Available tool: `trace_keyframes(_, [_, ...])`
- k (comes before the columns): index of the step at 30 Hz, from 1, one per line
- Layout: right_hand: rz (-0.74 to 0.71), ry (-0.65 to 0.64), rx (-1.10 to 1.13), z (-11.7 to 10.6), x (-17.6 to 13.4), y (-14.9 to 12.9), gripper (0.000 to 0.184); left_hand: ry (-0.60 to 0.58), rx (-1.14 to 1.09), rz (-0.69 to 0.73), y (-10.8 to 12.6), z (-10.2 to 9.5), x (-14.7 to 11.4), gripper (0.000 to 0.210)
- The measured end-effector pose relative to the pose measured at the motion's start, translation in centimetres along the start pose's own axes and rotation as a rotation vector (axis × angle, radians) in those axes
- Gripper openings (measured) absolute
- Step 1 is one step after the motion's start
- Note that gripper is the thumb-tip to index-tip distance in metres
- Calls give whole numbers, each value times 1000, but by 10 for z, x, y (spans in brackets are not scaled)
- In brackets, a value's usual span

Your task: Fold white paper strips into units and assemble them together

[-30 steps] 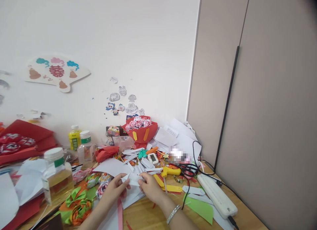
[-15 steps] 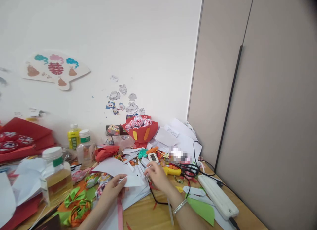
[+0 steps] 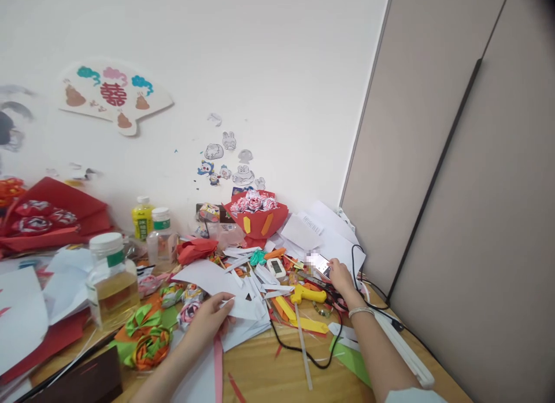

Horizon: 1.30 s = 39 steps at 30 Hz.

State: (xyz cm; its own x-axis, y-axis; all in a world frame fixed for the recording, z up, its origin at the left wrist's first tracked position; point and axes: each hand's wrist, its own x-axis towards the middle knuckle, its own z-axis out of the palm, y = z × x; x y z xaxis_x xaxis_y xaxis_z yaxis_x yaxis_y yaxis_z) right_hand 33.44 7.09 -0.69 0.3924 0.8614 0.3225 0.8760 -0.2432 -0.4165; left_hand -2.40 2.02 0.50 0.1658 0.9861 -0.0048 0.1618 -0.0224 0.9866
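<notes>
My left hand (image 3: 212,317) pinches a small piece of white paper (image 3: 243,309) between thumb and fingers, over a stack of white sheets (image 3: 245,335). My right hand (image 3: 341,277) reaches to the back right, its fingers closed at the right end of a phone (image 3: 321,266) with a lit screen, partly blurred out. Just left of that wrist lies a yellow glue gun (image 3: 310,294), a clear glue stick (image 3: 303,351) running from its nozzle. Folded white paper strips (image 3: 277,289) and a small white timer (image 3: 276,268) lie between the hands.
A red-wrapped paper bouquet (image 3: 255,221) stands against the wall. To the left are jars, a large jar of amber liquid (image 3: 113,290), and orange-green paper flowers (image 3: 150,345). A black cable (image 3: 299,350) loops across the wooden table; a white power strip (image 3: 405,351) lies under my right forearm.
My right hand has left the white paper and moved right, to the phone. My left hand still holds the paper. The camera view has shifted, so the scene sits higher and farther right.
</notes>
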Motion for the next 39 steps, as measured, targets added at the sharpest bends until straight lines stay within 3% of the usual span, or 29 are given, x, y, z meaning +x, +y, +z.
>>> trace_keyframes(8, [-37,62,-17,-9,-4,-10,29,5,21,-10,-2,-1,0,38])
trace_keyframes(14, [-196,131,114,-18,-35,-62,27,11,24,-6,-5,1,2,42])
trace_keyframes(17, [-410,43,348,-9,-70,-103,22,-3,11,-9,-6,3,1,46])
trace_keyframes(21, [-561,-231,505,8,-114,-144,19,-19,-20,31,-4,5,0,47])
trace_keyframes(26, [-392,-285,710,27,-134,-153,15,-25,-16,46,0,6,-3,46])
trace_keyframes(29, [-273,-395,918,38,-133,-149,13,-26,-28,70,3,7,-7,46])
trace_keyframes(33, [-296,-533,1042,46,-131,-146,18,-54,-87,67,6,7,-9,45])
trace_keyframes(39, [-295,-494,1066,47,-133,-148,17,-171,-149,19,0,7,-3,50])
